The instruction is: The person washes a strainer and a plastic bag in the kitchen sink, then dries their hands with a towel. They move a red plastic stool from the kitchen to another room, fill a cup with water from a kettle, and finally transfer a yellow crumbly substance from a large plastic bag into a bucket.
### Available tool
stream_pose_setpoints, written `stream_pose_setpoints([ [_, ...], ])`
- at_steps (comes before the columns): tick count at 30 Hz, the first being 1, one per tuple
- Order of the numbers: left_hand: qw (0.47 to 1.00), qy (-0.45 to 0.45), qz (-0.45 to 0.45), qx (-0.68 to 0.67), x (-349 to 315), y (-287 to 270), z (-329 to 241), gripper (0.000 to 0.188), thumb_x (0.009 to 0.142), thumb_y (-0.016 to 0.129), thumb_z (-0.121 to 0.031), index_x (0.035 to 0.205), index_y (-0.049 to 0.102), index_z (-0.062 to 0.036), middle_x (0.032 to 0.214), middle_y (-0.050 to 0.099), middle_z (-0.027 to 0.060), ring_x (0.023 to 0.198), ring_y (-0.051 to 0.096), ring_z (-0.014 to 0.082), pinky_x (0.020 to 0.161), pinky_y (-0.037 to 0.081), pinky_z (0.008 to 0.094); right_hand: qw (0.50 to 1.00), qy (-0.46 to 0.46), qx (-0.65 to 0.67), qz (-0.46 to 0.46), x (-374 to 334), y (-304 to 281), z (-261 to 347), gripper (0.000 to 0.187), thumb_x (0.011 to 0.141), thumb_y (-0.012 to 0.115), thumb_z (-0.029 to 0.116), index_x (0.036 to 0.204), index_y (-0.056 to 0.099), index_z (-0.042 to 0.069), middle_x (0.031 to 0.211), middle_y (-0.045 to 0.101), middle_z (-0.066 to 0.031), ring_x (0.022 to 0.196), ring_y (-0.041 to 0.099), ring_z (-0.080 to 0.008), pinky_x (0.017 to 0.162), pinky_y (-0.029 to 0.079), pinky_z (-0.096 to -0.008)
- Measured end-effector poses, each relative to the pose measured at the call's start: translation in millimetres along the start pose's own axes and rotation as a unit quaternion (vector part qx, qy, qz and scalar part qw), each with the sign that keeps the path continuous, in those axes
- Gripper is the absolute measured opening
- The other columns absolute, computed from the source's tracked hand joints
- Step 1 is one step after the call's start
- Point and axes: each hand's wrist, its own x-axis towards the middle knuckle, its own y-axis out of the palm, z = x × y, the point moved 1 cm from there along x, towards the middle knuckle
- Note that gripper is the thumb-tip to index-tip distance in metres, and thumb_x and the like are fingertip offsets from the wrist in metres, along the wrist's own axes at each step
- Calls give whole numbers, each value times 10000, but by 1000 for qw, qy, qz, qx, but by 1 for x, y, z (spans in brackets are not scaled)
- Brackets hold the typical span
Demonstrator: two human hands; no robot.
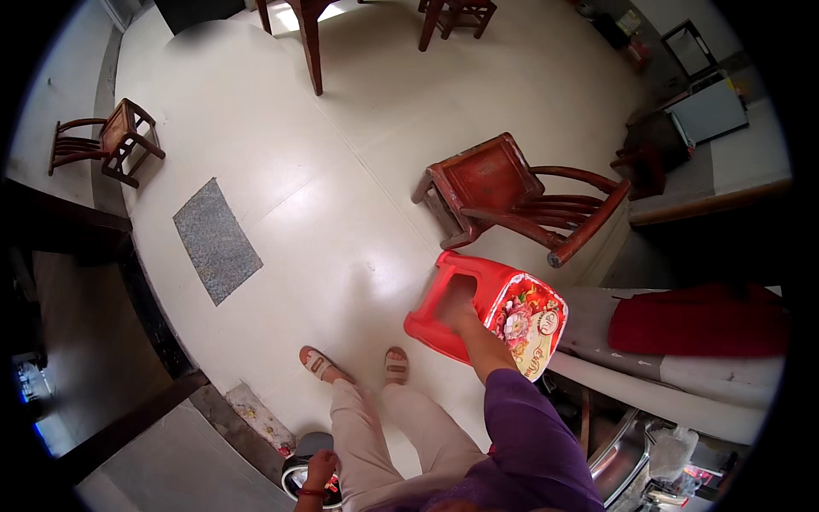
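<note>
Right hand point(454, 307) with a hold on the red stool point(510, 309), at its side opening point(465, 281)

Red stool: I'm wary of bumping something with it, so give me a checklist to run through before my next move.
1. Right hand at the red stool: ok, it reaches into the side opening.
2. Firmness of that grip: cannot tell, the fingers are blurred.
3. Seat top free of loose items: ok, nothing lies on its flowered face.
4. Gap to the wooden chair: cannot tell, the two border each other in this view.
5. Sandals apart from the stool: ok, both are to its left.
6. Left hand away from the stool: ok, it is low beside the left leg.
</note>
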Motion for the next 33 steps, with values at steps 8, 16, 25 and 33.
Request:
stream_pose_setpoints([
  [8, 985, -79, 26, -153, 21, 0, 101, 149, 714, 542, -77, 582, 557, -8, 493, 509, 47, 531, 551, 153, 455, 446, 286, 993, -117, 23, -14, -124, -98, 24, 403, 774, 436, 457, 868, 643, 124, 910, 621, -87, 855, 584, -260, 729, 444, -384],
  [16, 920, -74, 55, -381, -17, -79, 0, 129, 730, 544, -130, 744, 578, -6, 656, 586, 73, 561, 561, 178, 507, 443, 292, 969, -137, 110, -174, -221, -263, 80, 545, 825, 347, 505, 636, 626, 76, 694, 613, -112, 684, 596, -268, 613, 434, -391],
  [25, 928, 141, -196, -285, 5, -254, -118, 121, 774, 582, -86, 860, 546, -8, 785, 577, 60, 693, 530, 119, 601, 426, 228, 874, -51, 349, -334, -254, -396, 67, 535, 816, 385, 514, 613, 587, 63, 620, 579, -148, 632, 574, -306, 606, 428, -425],
  [33, 769, 320, 99, -545, 22, -343, -447, 529, 871, 460, -290, 1277, 258, -18, 1129, 487, 121, 1033, 453, 213, 930, 309, 334, 770, -82, 398, -492, -248, -468, 20, 490, 782, 489, 483, 521, 532, 71, 520, 526, -125, 527, 531, -295, 520, 417, -400],
])
